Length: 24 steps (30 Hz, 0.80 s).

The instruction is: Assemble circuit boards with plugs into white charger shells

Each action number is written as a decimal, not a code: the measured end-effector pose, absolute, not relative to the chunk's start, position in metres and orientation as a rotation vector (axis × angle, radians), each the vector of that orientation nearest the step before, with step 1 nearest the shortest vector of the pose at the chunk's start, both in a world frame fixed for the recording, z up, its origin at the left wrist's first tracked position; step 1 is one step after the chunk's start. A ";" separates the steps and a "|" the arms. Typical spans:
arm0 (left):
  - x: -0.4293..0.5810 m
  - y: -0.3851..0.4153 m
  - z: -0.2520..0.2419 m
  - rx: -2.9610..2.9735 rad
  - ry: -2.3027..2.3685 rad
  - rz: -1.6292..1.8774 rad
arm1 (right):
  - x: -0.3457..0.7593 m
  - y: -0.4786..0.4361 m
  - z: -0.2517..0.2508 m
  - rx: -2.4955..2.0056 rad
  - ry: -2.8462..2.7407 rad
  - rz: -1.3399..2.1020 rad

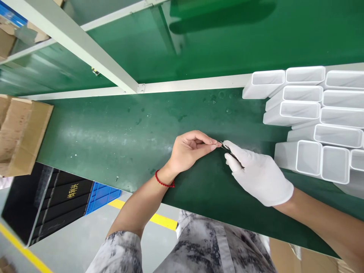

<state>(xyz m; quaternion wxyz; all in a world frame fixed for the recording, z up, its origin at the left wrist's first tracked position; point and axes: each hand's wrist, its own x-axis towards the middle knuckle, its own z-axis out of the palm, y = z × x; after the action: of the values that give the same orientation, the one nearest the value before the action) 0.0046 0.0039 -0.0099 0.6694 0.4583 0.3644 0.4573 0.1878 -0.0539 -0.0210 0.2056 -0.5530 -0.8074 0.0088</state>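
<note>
My bare left hand [189,151] pinches a tiny piece [221,144] while my gloved right hand [256,174] grips tweezers [231,153]; best I keep both fingers steady above the counter [113,132].

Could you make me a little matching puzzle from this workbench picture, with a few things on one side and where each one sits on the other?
Things:
1. white rectangular tubes
2. cardboard box
3. red string bracelet
4. white glove

Places:
A. around the left wrist
B. on the right hand
C. stacked at the right end of the green table
D. at the left end of the table

Pairs: 1-C, 2-D, 3-A, 4-B
</note>
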 end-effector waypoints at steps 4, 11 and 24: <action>0.004 0.004 -0.009 1.018 0.842 1.017 | 0.188 -0.053 -0.020 -1.530 -2.196 0.091; 0.004 0.005 -0.009 1.024 0.819 1.002 | 0.188 -0.053 -0.021 -1.533 -2.149 0.195; 0.002 0.006 -0.009 0.920 0.755 1.044 | 0.188 -0.053 -0.018 -1.547 -2.175 0.147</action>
<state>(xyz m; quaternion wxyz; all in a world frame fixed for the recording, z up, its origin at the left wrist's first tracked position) 0.0022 0.0061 -0.0088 0.7026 0.4136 0.3393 0.4692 0.1884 -0.0529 -0.0180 0.2323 -0.5629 -0.7914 0.0537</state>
